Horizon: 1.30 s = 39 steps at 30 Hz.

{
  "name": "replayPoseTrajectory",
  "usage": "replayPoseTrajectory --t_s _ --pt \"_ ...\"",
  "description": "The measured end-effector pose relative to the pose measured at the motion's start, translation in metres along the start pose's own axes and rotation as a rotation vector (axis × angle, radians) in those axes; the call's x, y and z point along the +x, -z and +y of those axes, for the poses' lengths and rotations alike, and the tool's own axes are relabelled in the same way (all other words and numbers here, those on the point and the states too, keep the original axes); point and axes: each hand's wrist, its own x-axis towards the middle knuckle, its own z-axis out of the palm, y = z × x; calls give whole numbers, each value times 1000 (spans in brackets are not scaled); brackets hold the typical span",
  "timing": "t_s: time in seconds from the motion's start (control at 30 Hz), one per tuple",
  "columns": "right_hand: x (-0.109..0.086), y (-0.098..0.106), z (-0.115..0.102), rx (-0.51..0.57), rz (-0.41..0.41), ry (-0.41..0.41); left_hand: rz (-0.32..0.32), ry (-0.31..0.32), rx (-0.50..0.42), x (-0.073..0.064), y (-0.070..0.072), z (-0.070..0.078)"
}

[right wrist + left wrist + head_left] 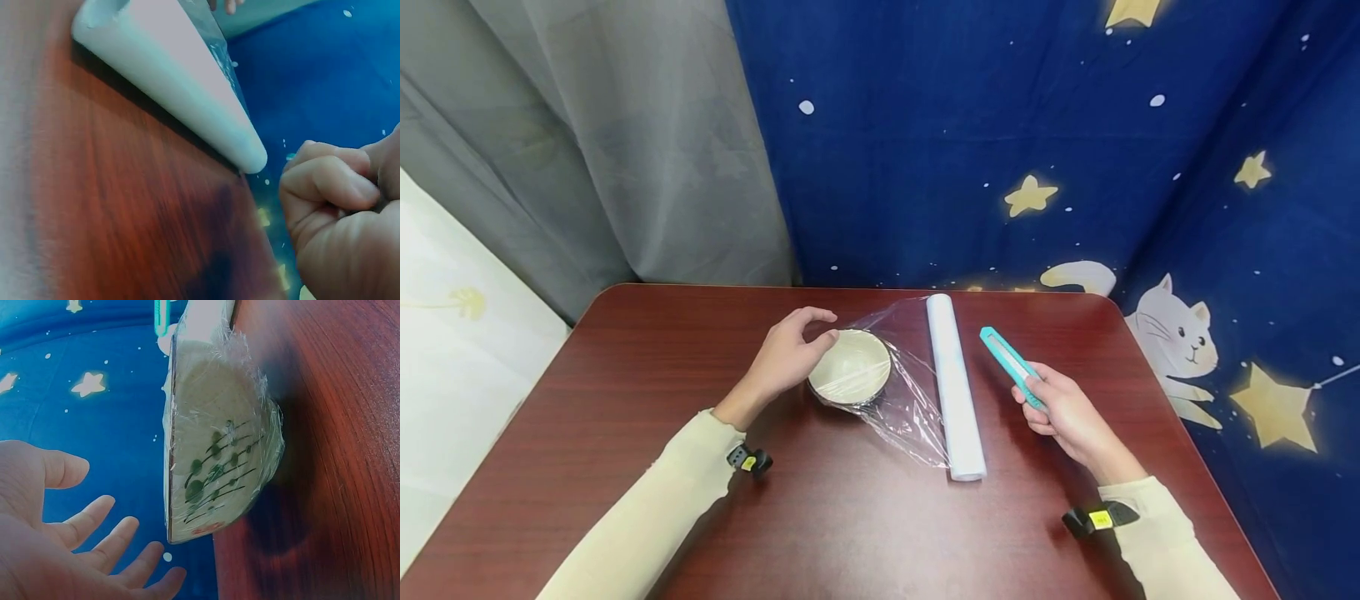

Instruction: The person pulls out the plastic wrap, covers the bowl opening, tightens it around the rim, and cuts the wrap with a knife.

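Observation:
A bowl (852, 368) with a pale inside and a green leaf pattern on its outer wall (219, 469) stands on the table. Cling film (910, 408) stretches over it and runs right to its white roll (957, 387). Beside the bowl's left rim hovers my left hand (786, 354), its fingers spread and relaxed; the left wrist view shows a gap between hand (81, 531) and bowl. To the right of the roll, my right hand (1063, 412) grips a turquoise utility knife (1011, 362), which points up and left. Whether its blade is out cannot be seen.
Everything stands on a dark red-brown wooden table (647, 400) with rounded far corners. A grey curtain (662, 150) and a blue star-patterned curtain (925, 150) hang right behind its far edge. The roll (175, 75) lies lengthwise between the bowl and my right hand.

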Motion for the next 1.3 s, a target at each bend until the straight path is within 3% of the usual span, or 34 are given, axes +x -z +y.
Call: replayPoseTrajectory --t_s 0.2,0.5,0.8,1.1,1.3 --pt "-9 -10 -1 -78 59 60 -6 -4 1 1 1 1" --pt "-14 -14 -6 59 19 35 -28 -2 9 5 0 2" --pt "-22 -20 3 -103 95 141 -46 13 40 9 -3 2" --pt "-23 -28 3 7 205 176 -55 4 36 9 -6 2" --pt "-22 -31 1 62 157 207 -61 -1 47 9 -6 3"
